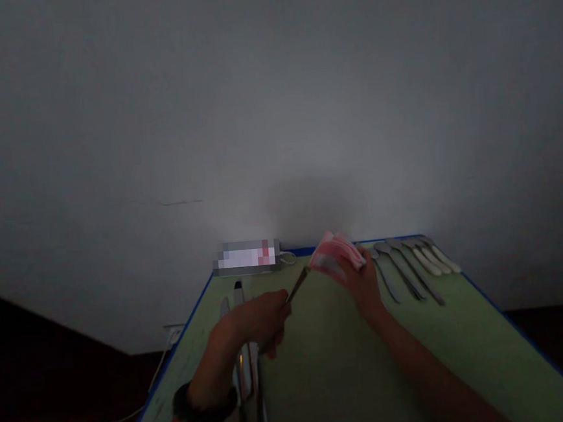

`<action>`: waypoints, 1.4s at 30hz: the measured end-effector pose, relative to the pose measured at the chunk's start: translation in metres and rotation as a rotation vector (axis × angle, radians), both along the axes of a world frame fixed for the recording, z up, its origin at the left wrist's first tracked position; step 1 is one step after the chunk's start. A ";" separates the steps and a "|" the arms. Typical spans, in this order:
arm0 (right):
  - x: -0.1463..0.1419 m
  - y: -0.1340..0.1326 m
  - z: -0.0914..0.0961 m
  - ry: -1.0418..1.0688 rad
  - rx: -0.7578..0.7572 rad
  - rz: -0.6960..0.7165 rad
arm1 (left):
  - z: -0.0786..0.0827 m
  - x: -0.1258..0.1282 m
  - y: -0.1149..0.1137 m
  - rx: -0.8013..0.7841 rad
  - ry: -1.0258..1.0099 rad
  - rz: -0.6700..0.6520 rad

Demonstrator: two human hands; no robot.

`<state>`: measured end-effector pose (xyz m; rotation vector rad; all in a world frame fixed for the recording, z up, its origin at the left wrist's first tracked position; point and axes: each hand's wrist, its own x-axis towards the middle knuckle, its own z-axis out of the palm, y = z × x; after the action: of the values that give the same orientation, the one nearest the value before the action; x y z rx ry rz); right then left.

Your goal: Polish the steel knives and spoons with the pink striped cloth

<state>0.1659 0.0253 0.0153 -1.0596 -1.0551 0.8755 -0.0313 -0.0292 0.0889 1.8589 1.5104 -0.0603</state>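
Pink cloth (331,258) sat bunched in the right hand (363,289) above the far middle of the tabletop (332,363), apparently soft and light, best pinched by its folds. Just left, the left hand (264,316) gripped a thin utensil (298,285), probably stiff, smooth and slippery, safest held mid-length; I couldn't tell whether its tip touched the cloth.

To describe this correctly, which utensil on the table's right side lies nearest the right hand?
The leftmost metal utensil of that row, seen just beside the right hand; the others lie farther right, the white-handled ones farthest.
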 end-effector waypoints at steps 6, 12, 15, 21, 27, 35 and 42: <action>0.015 0.017 0.058 0.315 -0.067 0.006 | 0.019 0.004 0.015 0.423 -0.165 0.189; 0.025 0.004 0.077 0.525 -0.136 0.198 | 0.031 0.016 0.003 0.547 -0.255 0.175; 0.025 0.000 0.082 0.610 -0.106 0.241 | 0.039 0.015 -0.001 0.594 -0.249 0.197; 0.014 0.003 0.074 0.611 -0.113 0.239 | 0.038 0.031 -0.005 0.695 -0.228 0.335; 0.009 -0.002 0.081 0.584 -0.109 0.388 | 0.022 0.069 -0.011 0.635 -0.236 0.191; 0.012 -0.008 0.084 0.545 -0.146 0.291 | 0.020 0.047 -0.009 0.412 -0.270 0.126; 0.016 0.004 0.076 0.672 -0.188 0.233 | 0.036 0.044 -0.010 0.558 -0.349 0.250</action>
<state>0.1816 0.0292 0.0912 -0.7101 -0.5363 1.4169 0.0131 -0.0392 0.1245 1.9352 1.5907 0.8351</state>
